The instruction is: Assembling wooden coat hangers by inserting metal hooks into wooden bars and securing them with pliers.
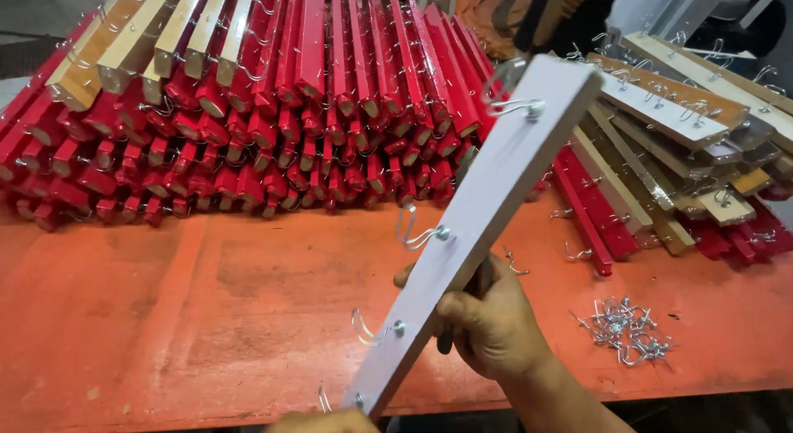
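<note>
Nearest to the camera, at the bottom edge, the left hand [322,421] shows only a little; I cannot tell how it is closed, but it meets the low end of the grey board [479,235]. Behind, on the red desk [165,317], lies a big stack of red boards [273,119] with some bare wooden ones on top, and to the right a second pile of mixed boards [686,152]. Loose metal hooks [628,330] lie in a small heap near the right hand [491,321]. The grey board is long, flat and tilted, with four hooks along one face. The right hand is closed around it from behind, near the middle.
</note>
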